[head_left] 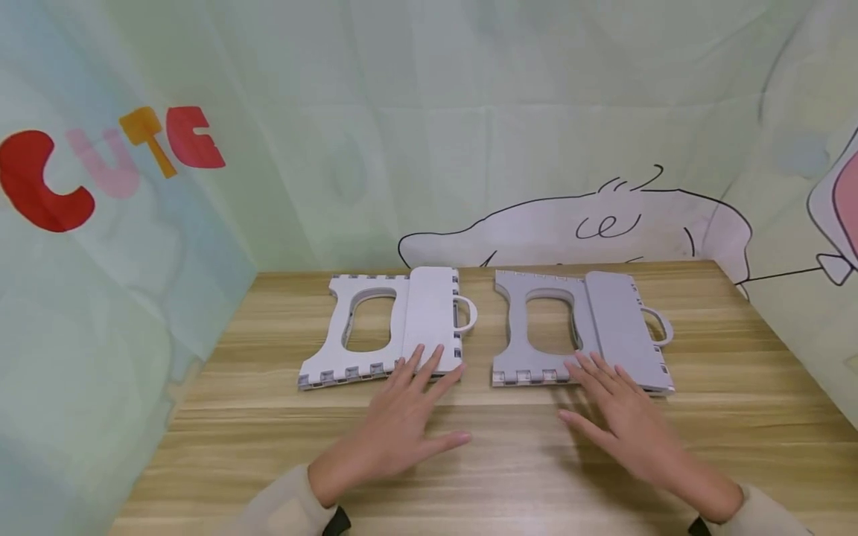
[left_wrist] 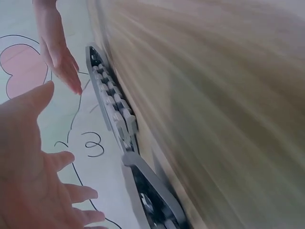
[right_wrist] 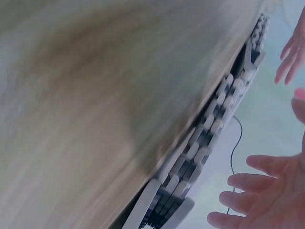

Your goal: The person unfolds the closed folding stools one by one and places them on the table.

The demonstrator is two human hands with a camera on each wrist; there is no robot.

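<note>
Here's the left hand [head_left: 410,417], fingers spread, gripping nothing, over the near edge of the white folded stool [head_left: 424,313] at left on the table [head_left: 509,469]. The right hand [head_left: 633,426], fingers apart, equally free, hovers at the grey folded stool [head_left: 611,320] on the right.
</note>
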